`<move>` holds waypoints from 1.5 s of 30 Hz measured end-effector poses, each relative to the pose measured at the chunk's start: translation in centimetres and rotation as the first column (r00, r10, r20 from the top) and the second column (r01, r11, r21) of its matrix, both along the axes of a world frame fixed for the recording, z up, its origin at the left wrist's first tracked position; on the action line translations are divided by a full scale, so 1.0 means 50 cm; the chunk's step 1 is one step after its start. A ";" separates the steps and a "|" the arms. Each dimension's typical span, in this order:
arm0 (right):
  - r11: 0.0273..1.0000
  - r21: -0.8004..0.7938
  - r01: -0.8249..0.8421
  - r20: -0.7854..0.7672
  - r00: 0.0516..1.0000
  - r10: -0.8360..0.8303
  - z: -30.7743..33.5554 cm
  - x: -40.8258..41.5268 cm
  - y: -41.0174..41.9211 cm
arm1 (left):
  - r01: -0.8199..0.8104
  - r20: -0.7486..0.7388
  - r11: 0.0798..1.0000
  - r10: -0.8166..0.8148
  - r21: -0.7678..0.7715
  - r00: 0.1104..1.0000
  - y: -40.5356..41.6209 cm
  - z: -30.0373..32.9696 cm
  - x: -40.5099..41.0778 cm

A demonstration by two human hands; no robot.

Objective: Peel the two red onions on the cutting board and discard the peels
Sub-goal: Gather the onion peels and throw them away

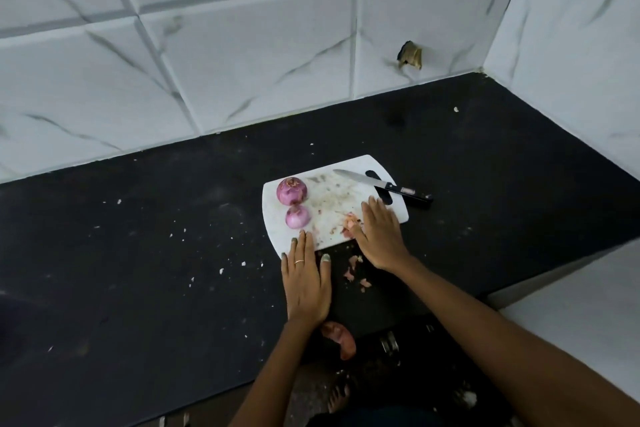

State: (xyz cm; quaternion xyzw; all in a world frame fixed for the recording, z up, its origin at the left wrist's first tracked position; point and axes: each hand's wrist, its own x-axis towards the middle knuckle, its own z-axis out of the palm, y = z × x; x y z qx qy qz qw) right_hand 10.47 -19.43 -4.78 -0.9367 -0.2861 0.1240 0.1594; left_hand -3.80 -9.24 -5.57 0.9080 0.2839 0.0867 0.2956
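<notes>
peeled onions [292, 201] beside flat hands [379, 236]

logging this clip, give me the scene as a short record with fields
surface: black counter
board: white cutting board, its near edge over the counter edge
onions: two peeled onions on the board's left side
knife: knife lying across the board's far right corner
peels: peels on the board by the right hand, more falling below the edge
left hand: left hand flat at the board's near edge
right hand: right hand flat on the board, against the peels
</notes>
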 end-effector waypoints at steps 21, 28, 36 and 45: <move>0.967 0.016 -0.255 -0.043 0.966 0.256 0.024 0.056 0.096 | -0.054 0.389 0.931 0.204 -0.362 0.899 0.002 0.004 0.028; 0.756 0.049 -0.653 0.029 0.758 0.652 0.007 -0.010 0.058 | -0.066 0.450 0.899 0.279 -0.433 0.848 0.004 -0.003 0.031; 0.906 0.359 -0.223 0.097 0.975 0.202 0.038 0.028 0.055 | -0.107 0.475 0.894 0.329 -0.435 0.816 -0.003 0.005 0.036; 0.754 -0.033 -0.656 0.057 0.752 0.657 0.014 -0.013 0.060 | -0.101 0.476 0.881 0.342 -0.462 0.810 0.002 0.004 0.038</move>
